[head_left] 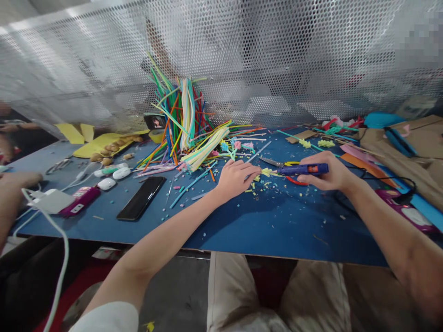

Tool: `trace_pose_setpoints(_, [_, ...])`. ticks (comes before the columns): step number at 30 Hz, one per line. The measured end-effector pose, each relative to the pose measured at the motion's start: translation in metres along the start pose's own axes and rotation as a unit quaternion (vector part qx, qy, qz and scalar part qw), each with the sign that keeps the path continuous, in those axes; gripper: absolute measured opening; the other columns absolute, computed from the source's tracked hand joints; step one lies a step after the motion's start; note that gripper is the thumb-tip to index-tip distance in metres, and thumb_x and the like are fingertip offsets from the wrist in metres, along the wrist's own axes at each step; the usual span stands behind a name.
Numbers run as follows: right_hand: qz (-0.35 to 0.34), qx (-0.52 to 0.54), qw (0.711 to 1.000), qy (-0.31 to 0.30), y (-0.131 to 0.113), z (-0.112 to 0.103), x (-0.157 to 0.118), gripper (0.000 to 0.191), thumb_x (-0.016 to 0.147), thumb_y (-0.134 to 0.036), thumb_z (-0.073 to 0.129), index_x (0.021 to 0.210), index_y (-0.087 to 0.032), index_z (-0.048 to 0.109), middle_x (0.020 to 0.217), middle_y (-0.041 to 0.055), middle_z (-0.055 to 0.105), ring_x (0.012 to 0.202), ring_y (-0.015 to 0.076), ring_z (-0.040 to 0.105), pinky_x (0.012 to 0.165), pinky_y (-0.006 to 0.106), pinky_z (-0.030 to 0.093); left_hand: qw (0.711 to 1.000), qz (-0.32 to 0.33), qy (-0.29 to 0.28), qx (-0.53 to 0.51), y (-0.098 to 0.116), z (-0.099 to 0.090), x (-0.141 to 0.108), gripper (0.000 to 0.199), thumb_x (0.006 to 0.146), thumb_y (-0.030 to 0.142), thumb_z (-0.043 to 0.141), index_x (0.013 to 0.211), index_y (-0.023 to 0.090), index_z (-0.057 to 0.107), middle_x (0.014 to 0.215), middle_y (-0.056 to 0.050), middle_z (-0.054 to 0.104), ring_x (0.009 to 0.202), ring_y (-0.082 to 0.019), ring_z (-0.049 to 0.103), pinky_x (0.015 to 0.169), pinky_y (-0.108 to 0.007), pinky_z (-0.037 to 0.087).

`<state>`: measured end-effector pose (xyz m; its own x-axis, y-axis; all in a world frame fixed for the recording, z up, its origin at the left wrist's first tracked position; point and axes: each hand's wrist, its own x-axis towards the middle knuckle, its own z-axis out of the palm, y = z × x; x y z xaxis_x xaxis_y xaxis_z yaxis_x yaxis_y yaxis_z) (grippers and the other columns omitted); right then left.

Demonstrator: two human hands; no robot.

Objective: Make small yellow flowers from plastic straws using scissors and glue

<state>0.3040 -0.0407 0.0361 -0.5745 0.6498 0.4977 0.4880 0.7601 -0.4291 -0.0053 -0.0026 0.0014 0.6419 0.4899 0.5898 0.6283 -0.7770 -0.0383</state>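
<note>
Right hand (321, 173): grips blue glue gun (304, 169), likely for aiming the tip
Left hand (237, 179): pinches yellow fuzzy piece (266, 172), presumably to steady it at the tip
Yellow fuzzy piece: lies between both hands, over blue table (235, 230)

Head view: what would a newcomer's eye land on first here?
Most likely the bright heap of multicoloured pipe cleaners, spraying upward in front of the perforated metal screen. Next, right of centre on the blue table, the right hand grips a blue tool, its tip aimed at a fuzzy yellow piece by the left hand's fingertips. The dark phone also stands out, lying left of the left forearm.
</note>
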Motion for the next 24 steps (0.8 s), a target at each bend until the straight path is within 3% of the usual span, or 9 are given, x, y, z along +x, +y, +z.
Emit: trace_pose_setpoints(24, [0.015,-0.027,0.999,-0.022,0.0038,0.0009,-0.0001,0.039,0.087,-0.037,0.071,0.061,-0.020,0.047,0.056,-0.0048,0.042,0.051,0.0088,0.032,0.052,0.029,0.024,1.000,0.003,0.012,-0.009,-0.0005,0.0033,-0.0009,0.027,0.105,0.038,0.049,0.108,0.028,0.075,0.103,0.003,0.079,0.083,-0.016,0.066,0.074,-0.035,0.036])
